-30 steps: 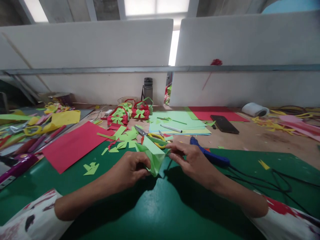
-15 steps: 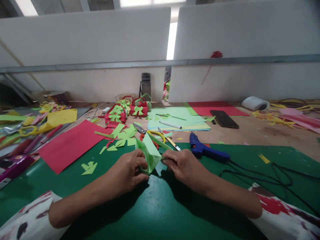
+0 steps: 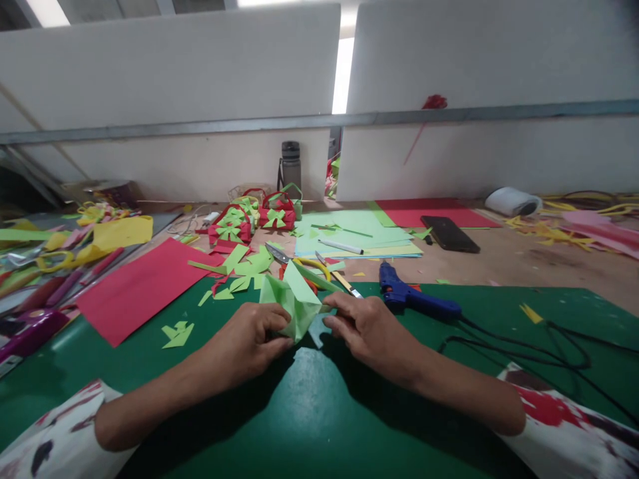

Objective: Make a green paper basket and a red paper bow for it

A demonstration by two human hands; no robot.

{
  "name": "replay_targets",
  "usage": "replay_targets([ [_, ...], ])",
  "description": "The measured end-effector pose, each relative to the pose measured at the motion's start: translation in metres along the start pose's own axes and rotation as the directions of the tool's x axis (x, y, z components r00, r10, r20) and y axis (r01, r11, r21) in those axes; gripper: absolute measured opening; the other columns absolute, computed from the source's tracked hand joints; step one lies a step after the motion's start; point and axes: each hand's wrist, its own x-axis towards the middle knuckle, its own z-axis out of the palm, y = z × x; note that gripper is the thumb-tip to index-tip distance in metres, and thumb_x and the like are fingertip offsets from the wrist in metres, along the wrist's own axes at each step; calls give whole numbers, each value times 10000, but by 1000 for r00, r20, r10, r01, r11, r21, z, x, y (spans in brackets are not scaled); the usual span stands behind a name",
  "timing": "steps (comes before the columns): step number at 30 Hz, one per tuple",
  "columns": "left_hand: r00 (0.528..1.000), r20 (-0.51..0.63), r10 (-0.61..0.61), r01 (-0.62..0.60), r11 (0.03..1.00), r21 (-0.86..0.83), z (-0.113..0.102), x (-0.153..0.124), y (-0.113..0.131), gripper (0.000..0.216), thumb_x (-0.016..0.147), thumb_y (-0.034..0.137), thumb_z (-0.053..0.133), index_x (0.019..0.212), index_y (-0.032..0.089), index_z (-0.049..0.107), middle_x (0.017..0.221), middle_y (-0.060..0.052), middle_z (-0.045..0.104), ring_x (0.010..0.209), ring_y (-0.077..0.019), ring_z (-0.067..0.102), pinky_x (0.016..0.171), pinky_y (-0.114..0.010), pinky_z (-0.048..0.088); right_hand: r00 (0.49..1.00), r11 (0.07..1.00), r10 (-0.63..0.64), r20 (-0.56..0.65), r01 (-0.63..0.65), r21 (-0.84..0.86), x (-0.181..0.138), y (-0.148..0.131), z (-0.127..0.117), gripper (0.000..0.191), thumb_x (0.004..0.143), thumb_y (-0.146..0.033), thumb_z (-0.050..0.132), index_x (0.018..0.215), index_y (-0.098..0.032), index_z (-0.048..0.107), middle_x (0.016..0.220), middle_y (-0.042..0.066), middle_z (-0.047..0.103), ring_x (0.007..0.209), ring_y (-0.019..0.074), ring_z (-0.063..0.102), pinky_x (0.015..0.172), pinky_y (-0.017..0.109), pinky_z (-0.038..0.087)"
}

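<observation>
Over the last half second, the green paper [image 3: 303, 286] has spread: its left panel, which stood narrow and steep, now leans out away from the glue gun [image 3: 422, 301], so more of its creased inner face shows. In the same span the right hand [image 3: 377, 332] has loosened slightly, thumb and forefinger a little further apart, while the glue gun lies where it did. I judge this as opening and shaping the folds, with the form not yet settled. The paper is held just above the green mat [image 3: 319, 426], to the left of the glue gun and a little nearer the wearer than its nozzle. The left hand [image 3: 259, 336] has its grip clamped on the paper's lower edge, on the side away from the glue gun; the right hand's fingertips are at the edge facing the glue gun, but I cannot tell whether that grip pinches or merely touches. The paper's peak points up, its lower tip points down, and its open side faces away from the glue gun. No single long axis stands out in so spread a form; its clearest line, the pale flat panel, slopes from the peak down toward the glue gun's side.
</observation>
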Motion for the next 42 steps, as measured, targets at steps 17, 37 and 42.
replay_targets([
  [17,910,101,-402,408,822,-397,11,4,12,74,639,183,549,586,151,508,469,82,417,371,-48,349,349,-164,277,990,962,132,-41,-118,247,2,-7,23,577,774,-122,522,1331,-156,378,559,-53,530,488,120,472,480,240,359],
  [37,917,111,-383,379,754,-537,12,2,17,118,685,227,557,656,120,598,424,69,467,363,-60,432,380,-157,319,993,904,120,-23,-100,416,-2,-7,26,553,815,-101,478,1341,-211,347,674,-30,602,566,122,528,525,245,418],
  [42,932,111,-345,351,780,-518,15,2,13,193,724,294,549,623,131,567,413,61,463,368,-73,437,393,-171,309,991,916,125,-47,-97,388,-3,-7,25,575,805,-96,486,1345,-223,334,658,-39,596,537,117,497,514,247,410],
])
